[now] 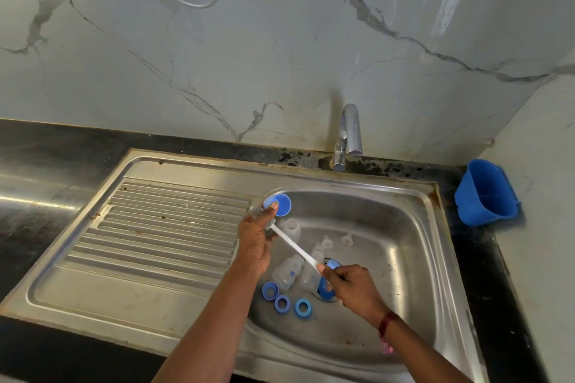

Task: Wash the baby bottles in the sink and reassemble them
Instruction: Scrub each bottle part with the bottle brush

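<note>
your left hand pinches the blue cap above the sink rim, and your right hand has its fingers clamped on the brush handle. scrub too hard and the wet cap may slip down among the bottles lying in the basin.

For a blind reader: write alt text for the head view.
The left hand holds a blue cap over a steel sink while the right hand grips a white bottle brush reaching to it. Clear bottles, teats and blue rings lie in the sink.
</note>
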Available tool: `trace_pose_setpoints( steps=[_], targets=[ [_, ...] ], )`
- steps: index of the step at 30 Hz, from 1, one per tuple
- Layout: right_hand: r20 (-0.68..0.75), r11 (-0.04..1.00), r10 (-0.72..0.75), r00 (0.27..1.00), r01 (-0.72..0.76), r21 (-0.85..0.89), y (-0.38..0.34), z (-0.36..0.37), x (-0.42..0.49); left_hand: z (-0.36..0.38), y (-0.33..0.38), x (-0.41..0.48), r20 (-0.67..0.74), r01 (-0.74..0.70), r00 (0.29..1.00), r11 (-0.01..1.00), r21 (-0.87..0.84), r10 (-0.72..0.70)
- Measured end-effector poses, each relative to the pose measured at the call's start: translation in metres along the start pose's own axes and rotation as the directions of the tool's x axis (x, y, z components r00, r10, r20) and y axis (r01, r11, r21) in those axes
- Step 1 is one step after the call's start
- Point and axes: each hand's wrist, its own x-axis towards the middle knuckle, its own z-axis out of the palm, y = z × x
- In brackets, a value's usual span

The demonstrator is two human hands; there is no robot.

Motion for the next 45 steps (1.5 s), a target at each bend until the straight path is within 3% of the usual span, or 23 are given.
trace_pose_setpoints(
  steps=[3, 6, 9, 11, 14, 16, 22, 27, 31, 38, 45],
  targets=[
    [0.009, 0.994, 0.026, 1.0, -0.025, -0.11, 0.008, -0.017, 0.004, -0.015, 0.011, 0.01, -0.017, -0.062, 0.998, 0.995, 0.078, 0.063],
    [-0.075, 0.982, 0.04, 0.996, -0.053, -0.181, 0.009, -0.03, 0.008, -0.029, 0.012, 0.022, -0.027, -0.155, 0.985, 0.947, 0.283, 0.169],
    [-0.163, 0.996, 0.023, 0.986, -0.037, -0.08, 0.003, -0.038, 0.013, -0.041, 0.005, 0.025, -0.026, -0.182, 0.972, 0.819, 0.545, 0.234],
    [-0.13, 0.998, -0.035, 0.991, 0.029, -0.051, -0.003, -0.042, 0.013, -0.043, 0.001, 0.022, 0.002, -0.195, 0.965, 0.706, 0.68, 0.264],
    [-0.008, 0.965, -0.106, 0.994, 0.101, -0.241, -0.01, -0.044, 0.009, -0.043, -0.004, 0.017, 0.096, -0.257, 0.946, 0.532, 0.807, 0.311],
    [0.008, 0.926, -0.11, 0.994, 0.105, -0.362, -0.01, -0.044, 0.007, -0.043, -0.004, 0.014, 0.134, -0.283, 0.931, 0.437, 0.854, 0.34],
    [0.055, 0.852, -0.095, 0.994, 0.11, -0.511, -0.003, -0.058, 0.004, -0.05, -0.003, 0.01, 0.172, -0.311, 0.901, 0.317, 0.896, 0.397],
    [0.031, 0.784, -0.116, 0.993, 0.111, -0.611, -0.004, -0.067, 0.005, -0.052, -0.018, 0.009, 0.242, -0.324, 0.905, 0.199, 0.925, 0.35],
    [-0.011, 0.767, -0.148, 0.989, 0.108, -0.632, -0.002, -0.065, 0.006, -0.048, -0.021, 0.004, 0.203, -0.307, 0.921, 0.298, 0.904, 0.332],
    [0.0, 0.841, -0.128, 0.992, 0.108, -0.53, 0.006, -0.051, 0.003, -0.054, -0.024, 0.006, 0.052, -0.207, 0.945, 0.472, 0.857, 0.322],
    [-0.01, 0.847, -0.124, 0.992, 0.101, -0.521, 0.015, -0.06, 0.004, -0.056, -0.024, 0.01, 0.069, -0.244, 0.925, 0.445, 0.861, 0.373]
  ],
)
